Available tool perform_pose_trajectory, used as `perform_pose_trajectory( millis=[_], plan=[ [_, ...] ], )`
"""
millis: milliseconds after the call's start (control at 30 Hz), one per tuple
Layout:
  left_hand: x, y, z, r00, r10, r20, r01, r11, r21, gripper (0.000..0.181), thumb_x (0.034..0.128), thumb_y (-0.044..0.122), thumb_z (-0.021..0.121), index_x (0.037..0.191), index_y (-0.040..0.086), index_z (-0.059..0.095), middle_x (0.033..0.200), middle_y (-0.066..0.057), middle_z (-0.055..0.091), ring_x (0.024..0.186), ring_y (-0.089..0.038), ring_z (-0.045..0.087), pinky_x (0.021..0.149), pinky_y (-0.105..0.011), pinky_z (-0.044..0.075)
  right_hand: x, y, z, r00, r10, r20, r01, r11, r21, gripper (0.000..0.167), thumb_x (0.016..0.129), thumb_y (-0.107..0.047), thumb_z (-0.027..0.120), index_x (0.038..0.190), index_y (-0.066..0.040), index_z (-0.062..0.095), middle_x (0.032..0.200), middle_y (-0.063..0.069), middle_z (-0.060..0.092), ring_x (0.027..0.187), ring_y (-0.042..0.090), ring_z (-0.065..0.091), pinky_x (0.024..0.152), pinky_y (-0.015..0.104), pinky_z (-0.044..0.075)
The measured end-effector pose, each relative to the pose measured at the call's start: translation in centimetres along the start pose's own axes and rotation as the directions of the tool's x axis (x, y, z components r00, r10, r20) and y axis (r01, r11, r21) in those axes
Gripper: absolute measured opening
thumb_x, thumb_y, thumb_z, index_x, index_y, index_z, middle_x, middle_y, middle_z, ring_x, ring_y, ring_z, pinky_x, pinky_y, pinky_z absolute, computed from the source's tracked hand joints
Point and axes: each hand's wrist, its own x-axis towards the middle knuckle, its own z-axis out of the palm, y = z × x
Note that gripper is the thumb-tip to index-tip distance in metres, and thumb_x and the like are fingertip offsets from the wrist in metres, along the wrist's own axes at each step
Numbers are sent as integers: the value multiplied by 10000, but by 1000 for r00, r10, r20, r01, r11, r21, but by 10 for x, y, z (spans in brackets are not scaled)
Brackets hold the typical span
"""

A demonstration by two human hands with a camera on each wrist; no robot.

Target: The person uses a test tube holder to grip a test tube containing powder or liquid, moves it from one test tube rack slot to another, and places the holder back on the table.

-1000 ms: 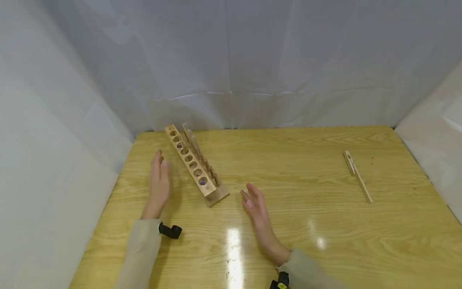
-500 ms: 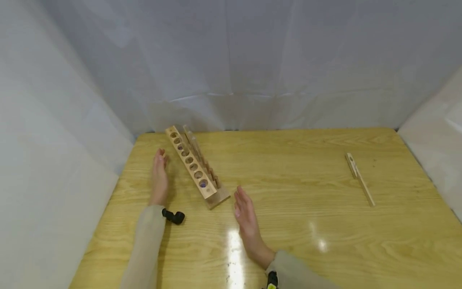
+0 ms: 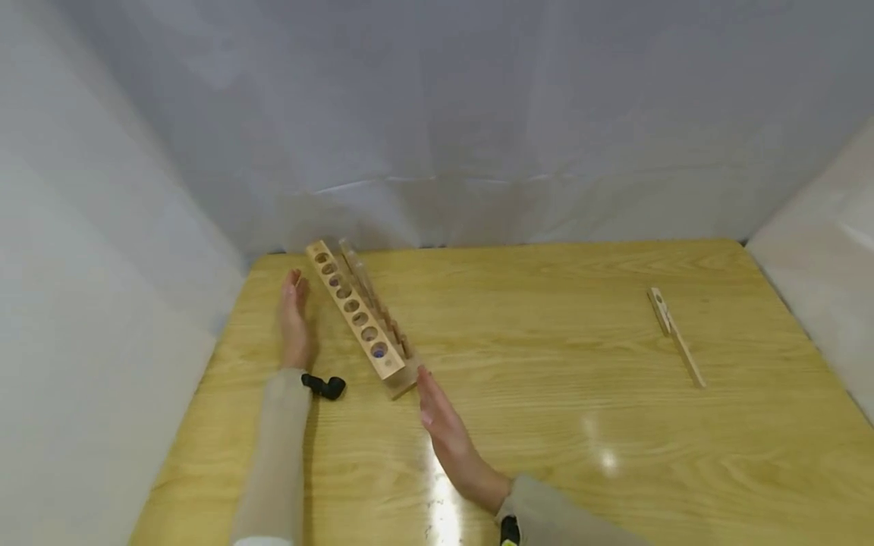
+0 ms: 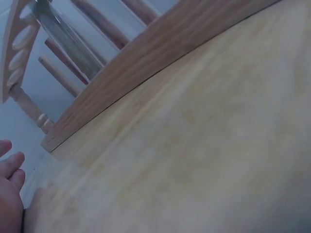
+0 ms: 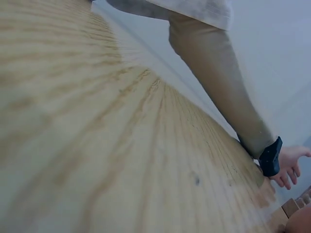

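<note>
A wooden test tube rack [image 3: 356,312] stands slanted on the left half of the table, with a row of round holes in its top board and pegs along one side. A clear glass tube [image 4: 68,39] stands in it in the left wrist view. My left hand [image 3: 296,327] is held upright along the rack's left side, fingers straight, apart from it. My right hand [image 3: 456,447], also straight-fingered, has its fingertips at the near end of the rack's base; whether they touch is unclear. In the right wrist view my left hand [image 5: 290,166] shows beyond the rack's corner [image 5: 290,208].
A wooden test tube clamp [image 3: 676,339] lies on the right part of the wood-grain table [image 3: 546,318]. Pale sheets [image 3: 478,98] hang behind the table and at both sides. Black cameras [image 3: 326,387] are strapped to the wrists.
My right hand has moved left, up to the near end of the rack. The left hand has shifted slightly forward beside it. The rack looks unmoved.
</note>
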Motion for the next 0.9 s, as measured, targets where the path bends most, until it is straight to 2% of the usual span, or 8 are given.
perform_pose_trajectory(
  millis=[100, 200, 367, 533, 700, 833, 900],
  plan=[
    [8, -4, -2, 999, 38, 18, -37, 997, -67, 596, 1088, 352, 271, 1579, 27, 175, 1638, -140, 177, 1504, -319, 134, 1217, -451, 60, 0, 1, 2, 1000, 11, 27, -11, 1000, -11, 689, 1020, -143, 372, 1551, 66, -13, 1632, 208, -49, 1499, 348, -55, 1183, 490, -45],
    [13, -6, -2, 997, 53, 57, -49, 996, -75, 601, 1084, 366, 248, 1573, 20, 201, 1631, -159, 194, 1501, -326, 143, 1218, -417, 64, 0, 1, 3, 999, -3, 37, 3, 1000, -5, 677, 1016, -130, 372, 1546, 83, 9, 1631, 209, -21, 1499, 356, -39, 1183, 493, -39],
    [15, -5, -1, 991, -8, 137, 11, 1000, -23, 663, 1068, 457, 200, 1570, 25, 225, 1618, -158, 240, 1485, -268, 213, 1214, -359, 80, 0, 0, 4, 998, 2, 58, -3, 1000, 10, 671, 1009, -118, 369, 1539, 96, 18, 1628, 211, -9, 1494, 372, -36, 1174, 527, -49],
    [12, -2, -1, 980, -77, 182, 83, 996, -25, 724, 1056, 513, 195, 1570, 3, 196, 1608, -193, 238, 1475, -269, 217, 1213, -351, 86, 0, 2, 3, 998, 26, 56, -28, 999, 33, 665, 1007, -98, 361, 1541, 92, 15, 1629, 210, -9, 1499, 358, -30, 1181, 505, -41],
    [12, -2, -1, 974, -126, 186, 137, 990, -43, 741, 1047, 546, 221, 1587, 43, 159, 1625, -161, 204, 1476, -240, 196, 1212, -352, 70, 2, 3, 5, 998, 48, 50, -51, 997, 58, 682, 1002, -108, 375, 1549, 76, 10, 1636, 193, -14, 1504, 334, -31, 1186, 496, -40],
    [17, -3, 0, 975, -128, 182, 135, 991, -23, 740, 1045, 552, 220, 1588, 52, 168, 1619, -162, 218, 1470, -243, 205, 1211, -362, 67, 5, 3, 6, 997, 42, 60, -47, 996, 79, 691, 1006, -109, 386, 1535, 100, -7, 1626, 219, -39, 1498, 353, -47, 1188, 484, -35],
    [19, -2, 1, 978, -132, 164, 136, 991, -12, 737, 1046, 547, 210, 1588, 51, 161, 1624, -157, 211, 1473, -243, 202, 1212, -358, 61, 8, 4, 7, 997, 42, 63, -48, 994, 94, 698, 1013, -111, 398, 1523, 121, -18, 1616, 240, -54, 1494, 364, -53, 1199, 422, 4]
  ],
)
